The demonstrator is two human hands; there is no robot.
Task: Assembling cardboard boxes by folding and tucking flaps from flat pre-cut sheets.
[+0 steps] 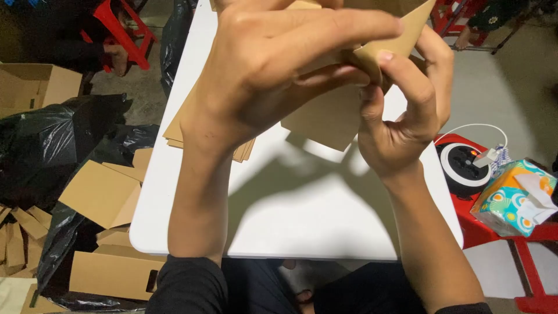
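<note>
Both hands work close under the camera: left hand [261,70] and right hand [407,110] pinch a folded brown cardboard piece [401,35] between them, its pointed corner aimed up-right, above the white table [302,227].

**Layout of Work Area**

The bench [302,232] stands at centre. A stack of flat cardboard sheets [174,131] lies on its far left part. Both hands hold a folded cardboard piece [401,38] above the bench. On the floor to the left lie bags [52,145] and cardboard boxes [102,192]. To the right, a stool [494,232] carries a round device [462,166] and a tissue box [514,197].
</note>
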